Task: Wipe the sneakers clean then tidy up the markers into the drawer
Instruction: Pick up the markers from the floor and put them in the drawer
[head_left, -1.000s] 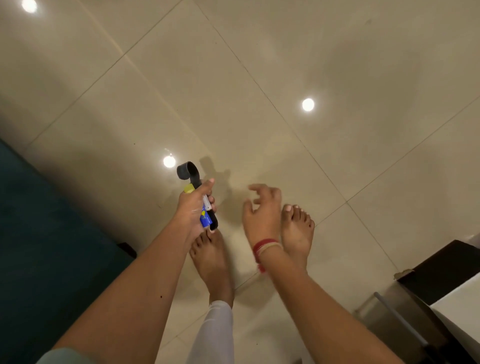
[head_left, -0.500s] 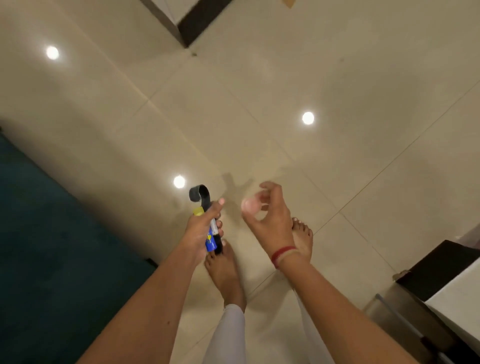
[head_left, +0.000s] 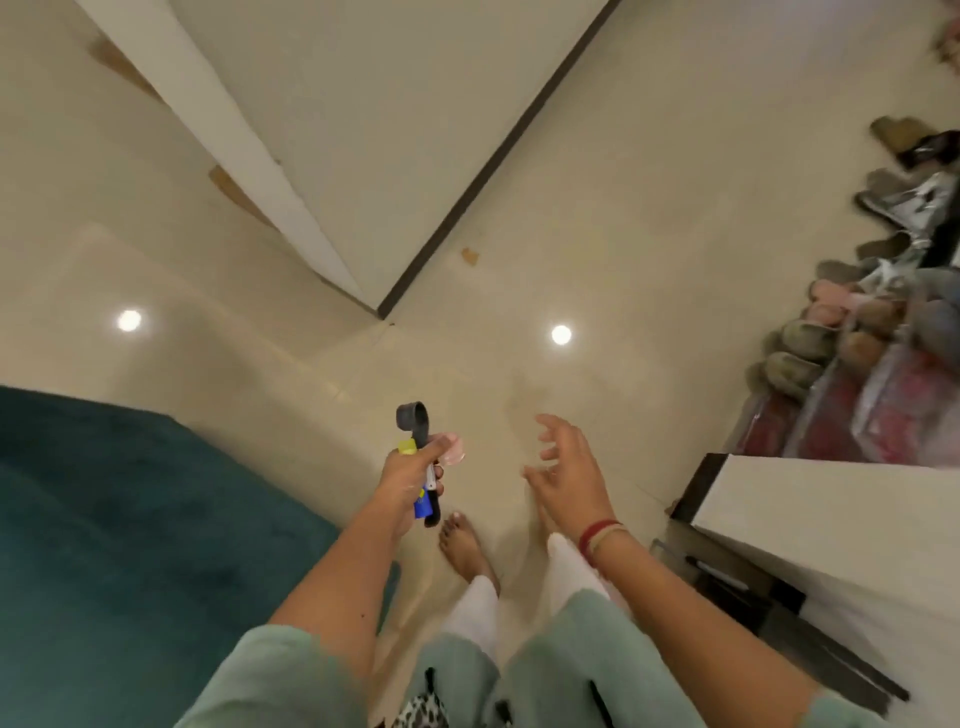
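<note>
**Right hand (head_left: 569, 467) has opened out while we carry the markers (head_left: 422, 506)**

Our view has swung up since half a second ago. A heap of shoes (head_left: 852, 322) now shows at 3 o'clock, and the wall corner has drawn nearer at 12 o'clock. Our right hand, loosely curled before, now has its fingers spread and holds nothing.

Our left hand (head_left: 402, 480), just left of centre, grips a small bundle of markers upright in its fist, a yellow cap above and blue and black ends below. A dark grey looped strap (head_left: 413, 420) sticks up from the same grip. A teal rug (head_left: 130, 519) lies at 8 o'clock and a white cabinet (head_left: 831, 514) at 4 o'clock. We cannot make out a drawer.

We judge the markers light, stiff and smooth, so they are apt to slide against each other. They are best held round the middle of the bundle, as now.
</note>
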